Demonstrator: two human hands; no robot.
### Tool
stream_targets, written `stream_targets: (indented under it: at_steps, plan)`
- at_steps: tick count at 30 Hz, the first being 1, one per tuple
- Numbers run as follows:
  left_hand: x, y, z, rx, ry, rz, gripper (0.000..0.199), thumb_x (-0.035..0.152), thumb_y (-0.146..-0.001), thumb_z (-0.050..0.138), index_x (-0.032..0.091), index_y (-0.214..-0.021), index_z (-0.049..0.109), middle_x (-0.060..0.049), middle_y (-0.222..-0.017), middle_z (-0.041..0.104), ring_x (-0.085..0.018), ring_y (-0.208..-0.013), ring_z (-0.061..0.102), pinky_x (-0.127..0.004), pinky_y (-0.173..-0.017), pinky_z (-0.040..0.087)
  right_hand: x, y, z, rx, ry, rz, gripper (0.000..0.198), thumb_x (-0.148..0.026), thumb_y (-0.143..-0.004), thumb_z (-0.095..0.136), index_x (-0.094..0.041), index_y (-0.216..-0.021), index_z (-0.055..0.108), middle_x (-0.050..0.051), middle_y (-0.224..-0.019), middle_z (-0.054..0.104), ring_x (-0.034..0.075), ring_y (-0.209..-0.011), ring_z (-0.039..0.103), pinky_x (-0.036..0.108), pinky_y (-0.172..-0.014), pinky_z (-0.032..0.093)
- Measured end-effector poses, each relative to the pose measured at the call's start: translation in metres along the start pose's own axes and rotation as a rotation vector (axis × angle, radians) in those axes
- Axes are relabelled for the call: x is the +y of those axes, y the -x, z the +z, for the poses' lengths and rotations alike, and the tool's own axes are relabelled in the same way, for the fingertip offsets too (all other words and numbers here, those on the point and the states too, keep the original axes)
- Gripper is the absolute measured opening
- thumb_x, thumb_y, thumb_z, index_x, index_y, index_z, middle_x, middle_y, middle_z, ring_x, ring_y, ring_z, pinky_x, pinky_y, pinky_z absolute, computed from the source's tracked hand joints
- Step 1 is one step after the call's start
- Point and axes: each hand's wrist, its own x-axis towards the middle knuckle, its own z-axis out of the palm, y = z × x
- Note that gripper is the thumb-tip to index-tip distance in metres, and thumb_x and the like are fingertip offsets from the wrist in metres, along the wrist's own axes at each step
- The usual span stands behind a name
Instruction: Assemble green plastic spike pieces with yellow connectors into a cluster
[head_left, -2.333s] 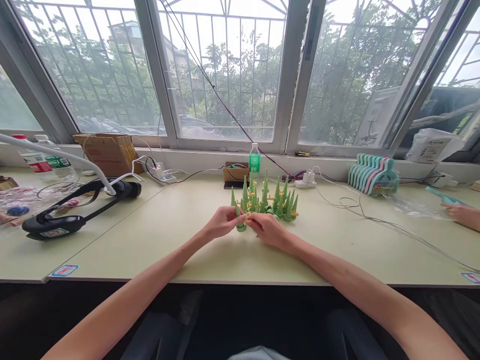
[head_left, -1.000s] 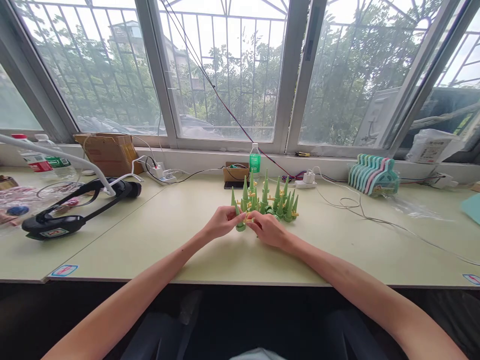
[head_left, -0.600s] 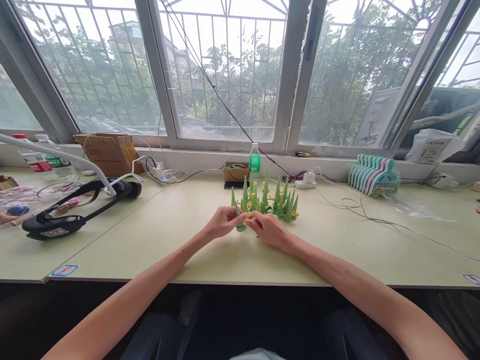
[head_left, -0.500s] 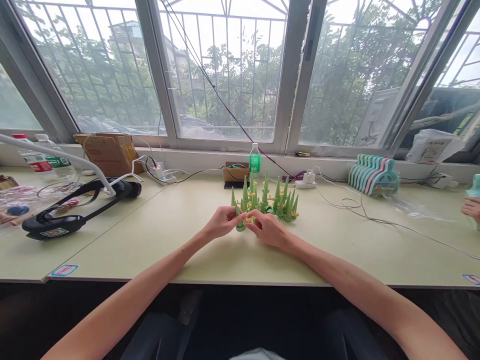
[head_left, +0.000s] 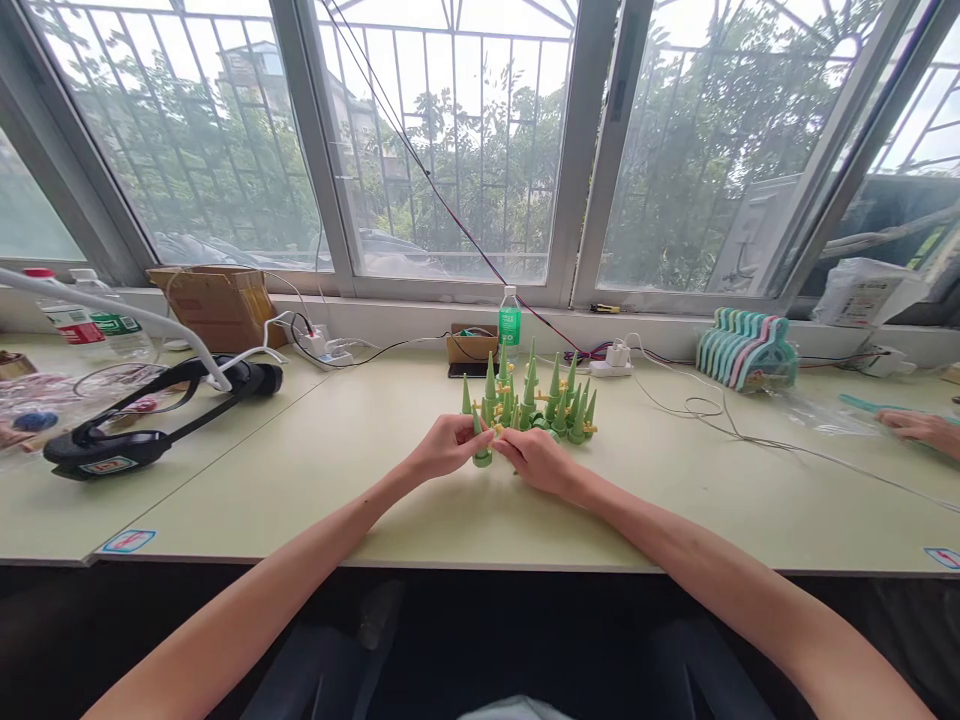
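Green conical plastic spike (head_left: 482,458), gripped upright by the left hand (head_left: 444,449), is over the pale-yellow desk (head_left: 517,530), the right hand (head_left: 536,460) unclear in its hold, similar spikes (head_left: 530,388) crowding behind, a co-worker's hand (head_left: 924,428) now reaching farther in.

Forearms (head_left: 315,535) angle inward, left hand (head_left: 444,447) and right hand (head_left: 538,459) close together, fingers (head_left: 486,438) pinched

On the worktop (head_left: 262,480), spikes (head_left: 530,388) were clustered at the frame's centre, in front of a bottle (head_left: 510,325); a headset (head_left: 112,450) was placed at middle left, hangers (head_left: 750,350) at middle right.
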Motion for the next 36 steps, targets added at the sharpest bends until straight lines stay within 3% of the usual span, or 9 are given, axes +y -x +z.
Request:
stream_targets:
  at_steps: [3, 8, 13, 23, 26, 31, 36]
  plan:
    - [0.0016, -0.0005, 0.0001, 0.002, 0.016, -0.009, 0.045, 0.051, -0.087, 0.061, 0.009, -0.075, 0.068, 0.001, -0.056, 0.047, -0.007, -0.05, 0.036, -0.02, -0.045, 0.028, -0.002, -0.0002, -0.0014, 0.002, -0.017, 0.011, 0.037, -0.037, -0.104, 0.038, -0.019, -0.076, 0.053, -0.003, -0.058, 0.049, 0.011, -0.05, 0.04, 0.023, -0.055, 0.026]
    - [0.004, -0.0012, -0.0009, 0.038, 0.079, -0.027, 0.045, 0.054, -0.087, 0.062, 0.01, -0.076, 0.066, 0.003, -0.053, 0.044, -0.006, -0.047, 0.034, -0.019, -0.042, 0.026, -0.0046, -0.0002, -0.0026, 0.009, -0.065, 0.072, 0.017, -0.034, -0.098, 0.052, -0.02, -0.104, 0.059, -0.006, -0.057, 0.051, 0.012, -0.05, 0.044, 0.022, -0.059, 0.031]
    - [0.005, -0.0015, -0.002, 0.011, 0.111, -0.014, 0.044, 0.053, -0.085, 0.066, 0.009, -0.08, 0.067, 0.004, -0.051, 0.041, -0.005, -0.046, 0.031, -0.018, -0.041, 0.023, 0.0003, -0.0001, -0.0001, 0.006, -0.059, 0.011, 0.021, -0.035, -0.101, 0.045, -0.021, -0.092, 0.057, -0.004, -0.061, 0.053, 0.012, -0.054, 0.047, 0.022, -0.059, 0.031]
    - [0.0101, -0.0009, -0.0027, -0.038, 0.164, -0.032, 0.043, 0.052, -0.082, 0.069, 0.01, -0.077, 0.067, 0.005, -0.05, 0.036, -0.004, -0.045, 0.028, -0.018, -0.04, 0.02, 0.003, 0.0009, 0.0005, -0.01, 0.002, -0.064, 0.038, -0.037, -0.103, 0.037, -0.02, -0.07, 0.048, -0.003, -0.057, 0.046, 0.011, -0.05, 0.039, 0.024, -0.056, 0.026]
    - [0.0091, -0.0011, -0.0029, -0.024, 0.156, -0.03, 0.042, 0.051, -0.083, 0.069, 0.01, -0.077, 0.068, 0.005, -0.051, 0.037, -0.005, -0.046, 0.028, -0.019, -0.04, 0.02, 0.0009, 0.0007, -0.0004, -0.005, -0.026, -0.039, 0.035, -0.037, -0.103, 0.04, -0.02, -0.075, 0.053, -0.003, -0.058, 0.048, 0.011, -0.051, 0.041, 0.023, -0.056, 0.027]
    - [0.0082, -0.0019, -0.0025, 0.005, 0.14, -0.025, 0.043, 0.052, -0.083, 0.068, 0.01, -0.078, 0.07, 0.004, -0.05, 0.04, -0.004, -0.045, 0.029, -0.019, -0.039, 0.021, -0.0025, 0.0012, -0.0015, 0.023, -0.088, 0.04, 0.017, -0.034, -0.099, 0.05, -0.02, -0.104, 0.059, -0.006, -0.058, 0.051, 0.011, -0.05, 0.044, 0.021, -0.059, 0.032]
    - [0.0087, -0.0019, -0.0028, -0.006, 0.179, -0.052, 0.041, 0.052, -0.082, 0.069, 0.011, -0.081, 0.069, 0.006, -0.046, 0.04, -0.005, -0.041, 0.032, -0.019, -0.038, 0.023, -0.0005, 0.001, 0.0004, 0.033, -0.067, 0.038, 0.016, -0.032, -0.099, 0.047, -0.021, -0.102, 0.058, -0.006, -0.057, 0.051, 0.012, -0.049, 0.044, 0.021, -0.059, 0.033]
